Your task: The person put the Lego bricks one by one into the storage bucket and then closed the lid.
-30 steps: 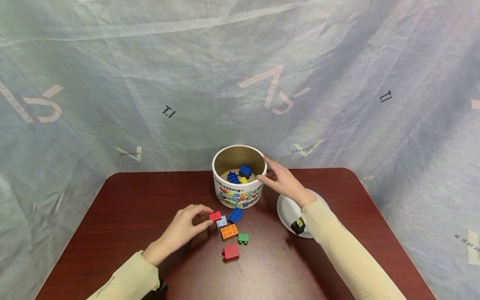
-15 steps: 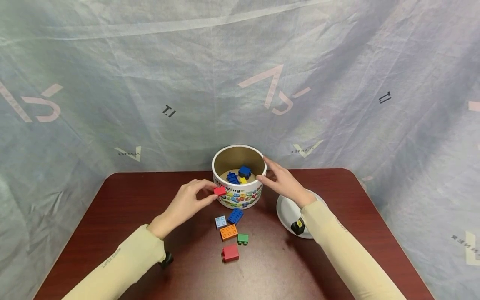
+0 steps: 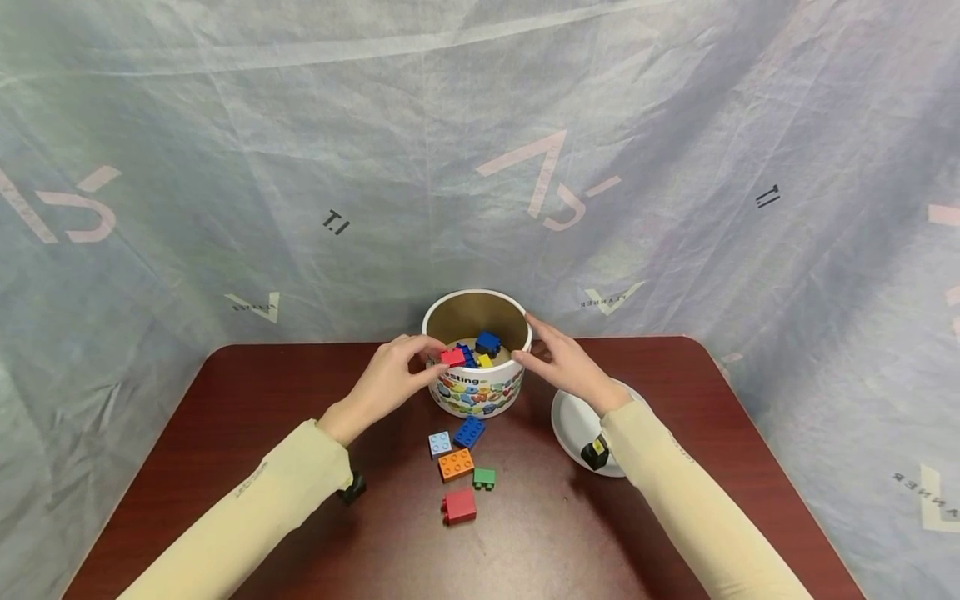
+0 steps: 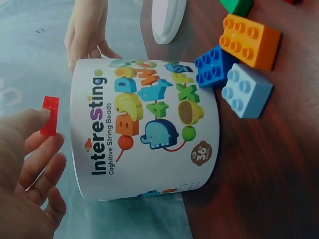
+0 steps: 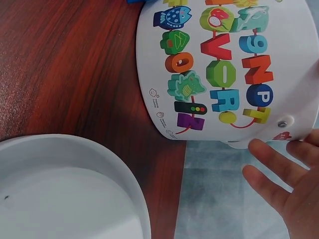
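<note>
My left hand pinches a small red toy brick between thumb and fingers, up at the near left rim of a round white tub. In the left wrist view the red brick shows just beyond the tub's mouth edge. Printed letters and beads cover the tub's wall. Inside it lie blue bricks and a yellow piece. My right hand rests against the tub's right side, fingers spread and fairly straight, touching near the rim.
On the table before the tub lie a blue brick, a light blue brick, an orange brick, a green brick and a larger red brick. A white plate sits under the right forearm. A grey curtain hangs behind.
My left hand has lifted the small red brick from beside the light blue one and carried it up and right to the tub's rim. The right hand has stayed at the tub.
</note>
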`<state>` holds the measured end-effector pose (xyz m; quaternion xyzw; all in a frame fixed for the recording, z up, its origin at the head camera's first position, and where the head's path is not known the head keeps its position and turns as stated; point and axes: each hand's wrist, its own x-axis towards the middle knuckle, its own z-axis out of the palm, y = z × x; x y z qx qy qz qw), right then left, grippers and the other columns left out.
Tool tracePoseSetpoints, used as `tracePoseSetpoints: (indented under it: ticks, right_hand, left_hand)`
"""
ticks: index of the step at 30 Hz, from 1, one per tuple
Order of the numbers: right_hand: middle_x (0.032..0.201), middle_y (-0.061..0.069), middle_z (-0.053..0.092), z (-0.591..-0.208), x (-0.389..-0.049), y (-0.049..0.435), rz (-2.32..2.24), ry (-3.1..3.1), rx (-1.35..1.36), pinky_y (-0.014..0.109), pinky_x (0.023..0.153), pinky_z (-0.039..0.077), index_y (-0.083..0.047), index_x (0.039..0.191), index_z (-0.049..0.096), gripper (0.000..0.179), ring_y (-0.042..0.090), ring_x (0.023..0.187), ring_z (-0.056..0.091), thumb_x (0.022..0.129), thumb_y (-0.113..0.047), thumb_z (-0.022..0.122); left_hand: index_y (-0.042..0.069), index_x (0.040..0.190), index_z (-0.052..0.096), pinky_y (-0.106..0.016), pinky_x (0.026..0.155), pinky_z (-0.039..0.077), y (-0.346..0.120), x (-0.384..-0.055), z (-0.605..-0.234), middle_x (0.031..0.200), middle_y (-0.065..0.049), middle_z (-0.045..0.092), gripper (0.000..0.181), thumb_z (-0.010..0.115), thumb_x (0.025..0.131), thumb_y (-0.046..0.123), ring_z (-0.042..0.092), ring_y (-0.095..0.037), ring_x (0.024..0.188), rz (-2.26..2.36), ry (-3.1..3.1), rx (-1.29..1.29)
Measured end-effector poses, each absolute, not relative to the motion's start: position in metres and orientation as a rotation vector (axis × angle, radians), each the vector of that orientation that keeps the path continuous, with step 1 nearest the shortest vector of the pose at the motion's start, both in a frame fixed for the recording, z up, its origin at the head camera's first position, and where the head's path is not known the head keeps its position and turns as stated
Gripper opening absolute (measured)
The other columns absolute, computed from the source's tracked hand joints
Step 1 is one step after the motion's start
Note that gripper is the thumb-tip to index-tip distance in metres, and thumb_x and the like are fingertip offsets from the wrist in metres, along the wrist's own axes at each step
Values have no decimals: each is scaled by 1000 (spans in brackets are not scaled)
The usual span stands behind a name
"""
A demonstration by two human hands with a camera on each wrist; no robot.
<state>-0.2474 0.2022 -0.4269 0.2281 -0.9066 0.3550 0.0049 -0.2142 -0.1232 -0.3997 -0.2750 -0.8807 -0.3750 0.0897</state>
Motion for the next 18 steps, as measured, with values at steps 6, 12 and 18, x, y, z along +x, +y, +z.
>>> tracePoseSetpoints:
  ticks: [6,12,18]
  right_hand:
    - [146,17,56,-426,-248,203,1103,-2852,696,47,97,57,-12,167,23,86,27,115,68,101,-47,66]
    - [146,15,55,-426,-248,203,1105,-2867,685,46,98,57,-13,167,23,86,25,115,68,101,-48,66]
    - [147,16,55,-426,-248,202,1111,-2857,685,50,98,56,-12,167,24,86,27,115,68,101,-45,67]
  left_hand:
    - [10,120,74,-42,84,54,-118,-231,-396,108,-6,75,29,78,96,24,63,-27,99,-1111,-2642,-780]
    - [10,122,74,-39,79,53,-111,-247,-395,109,-6,75,30,77,97,25,61,-26,97,-1123,-2646,-740]
    - [10,122,74,-43,85,53,-101,-263,-389,111,-8,73,29,77,97,25,61,-25,99,-1078,-2664,-713]
